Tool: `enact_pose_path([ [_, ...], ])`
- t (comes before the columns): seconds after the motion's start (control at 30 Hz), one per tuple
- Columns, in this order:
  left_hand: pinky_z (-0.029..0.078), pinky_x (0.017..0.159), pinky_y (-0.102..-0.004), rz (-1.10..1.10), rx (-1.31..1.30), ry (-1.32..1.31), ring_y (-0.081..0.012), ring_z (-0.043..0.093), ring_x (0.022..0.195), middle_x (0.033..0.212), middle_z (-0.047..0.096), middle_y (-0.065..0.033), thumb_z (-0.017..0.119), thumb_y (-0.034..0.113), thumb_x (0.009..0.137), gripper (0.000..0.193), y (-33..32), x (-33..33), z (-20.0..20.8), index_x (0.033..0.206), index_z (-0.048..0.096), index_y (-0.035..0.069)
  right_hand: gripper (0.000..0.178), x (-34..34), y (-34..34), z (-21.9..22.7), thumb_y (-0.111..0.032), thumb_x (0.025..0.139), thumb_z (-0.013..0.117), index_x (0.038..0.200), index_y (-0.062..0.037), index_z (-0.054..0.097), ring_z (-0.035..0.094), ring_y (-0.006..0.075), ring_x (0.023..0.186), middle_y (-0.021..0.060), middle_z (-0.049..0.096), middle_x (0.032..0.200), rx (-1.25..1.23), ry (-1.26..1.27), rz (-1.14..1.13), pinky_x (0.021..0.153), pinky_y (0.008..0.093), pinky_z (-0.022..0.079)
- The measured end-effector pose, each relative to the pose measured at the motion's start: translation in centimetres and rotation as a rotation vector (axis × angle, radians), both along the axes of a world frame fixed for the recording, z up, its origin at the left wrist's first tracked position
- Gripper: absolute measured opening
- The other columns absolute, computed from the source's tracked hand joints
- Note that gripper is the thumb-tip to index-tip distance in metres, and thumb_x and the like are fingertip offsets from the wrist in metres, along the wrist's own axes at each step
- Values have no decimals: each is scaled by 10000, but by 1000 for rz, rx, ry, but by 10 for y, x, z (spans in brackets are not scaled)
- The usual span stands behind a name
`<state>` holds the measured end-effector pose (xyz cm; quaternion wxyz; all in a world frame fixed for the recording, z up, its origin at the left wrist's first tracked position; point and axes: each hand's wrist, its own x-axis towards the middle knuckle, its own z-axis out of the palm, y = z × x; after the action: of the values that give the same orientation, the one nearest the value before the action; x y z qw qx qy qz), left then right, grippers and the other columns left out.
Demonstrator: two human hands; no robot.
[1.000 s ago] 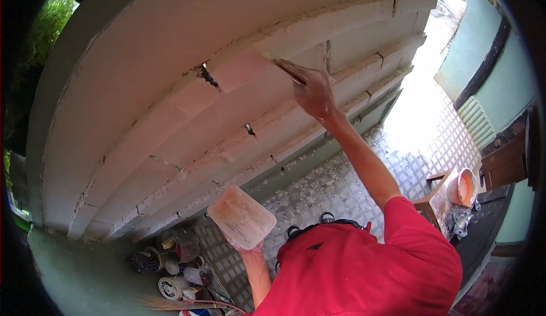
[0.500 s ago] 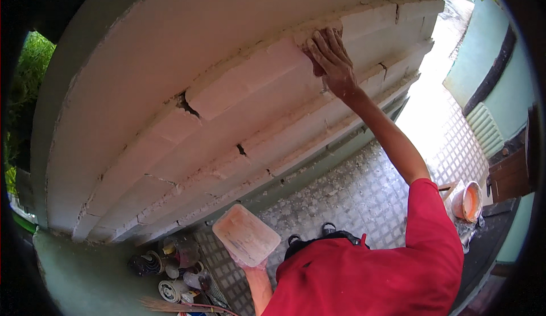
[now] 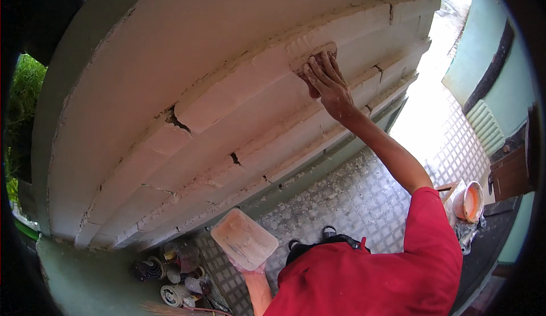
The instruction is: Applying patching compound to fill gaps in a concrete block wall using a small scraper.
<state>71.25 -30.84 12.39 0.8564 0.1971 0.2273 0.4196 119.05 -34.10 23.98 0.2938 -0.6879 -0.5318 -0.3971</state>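
My right hand [image 3: 327,80] is stretched up to the wall, its fingers, caked with pale plaster, pressed over a flat reddish-brown pad [image 3: 312,90]. The pad's exact kind is mostly hidden under the palm. It lies against the face of the stepped white moulding [image 3: 239,91], just below a ledge with a smeared, ridged patch. Lower down, my left hand [image 3: 248,266] grips a shallow rectangular plastic tub [image 3: 244,239] from beneath. Whitish and orange-pink residue coats the tub's inside. Dark cracks [image 3: 177,120] break the moulding left of my right hand.
Several containers [image 3: 172,295] and a straw broom [image 3: 159,308] stand at the lower left. A bucket, orange inside [image 3: 471,202], is at the right by a dark bench. Pale crumbs litter the tiled floor [image 3: 341,193]. A green wall [image 3: 483,43] rises at the far right.
My right hand and the pad have slid down the moulding, away from the upper ledge. A ridged smear now shows above them. The left hand holds the tub almost still.
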Motion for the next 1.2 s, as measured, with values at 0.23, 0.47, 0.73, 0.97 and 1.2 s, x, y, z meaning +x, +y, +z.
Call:
enact_pose_path([
  [0.23,348,1060,-586,21,-58,-109,-341,421,1314,1452,433,-52,384,520,946,573,-9,-1,7,1444,370,236,338,-16,-39,31,-19,845,604,1180,-42,643,670,253,962,141,681,1100,296,586,168,854,321,497],
  [0.47,406,1009,-595,-49,188,-9,-344,472,1268,1409,477,-75,414,522,936,573,-16,7,17,1420,407,217,226,-2,-11,59,-26,815,539,1007,31,645,464,218,646,166,568,746,293,734,48,614,332,462],
  [0.73,419,1004,-580,62,-222,-125,-349,518,1222,1352,537,-75,424,537,929,561,-12,6,11,1387,460,214,363,-81,25,62,-15,810,542,1146,-59,671,484,162,525,268,437,767,232,584,176,550,297,448],
  [0.97,389,1034,-576,60,-141,-90,-343,479,1268,1399,495,-68,404,546,934,572,-9,8,6,1403,442,221,265,-45,-6,50,-53,805,580,1043,-41,696,644,279,667,200,667,810,246,696,241,653,359,514],
  [1.2,388,1034,-580,86,-216,-160,-339,481,1265,1390,503,-66,415,513,941,549,-15,1,12,1406,437,221,216,38,-41,56,-141,805,643,907,49,668,599,80,708,48,684,753,526,1029,273,658,303,506],
])
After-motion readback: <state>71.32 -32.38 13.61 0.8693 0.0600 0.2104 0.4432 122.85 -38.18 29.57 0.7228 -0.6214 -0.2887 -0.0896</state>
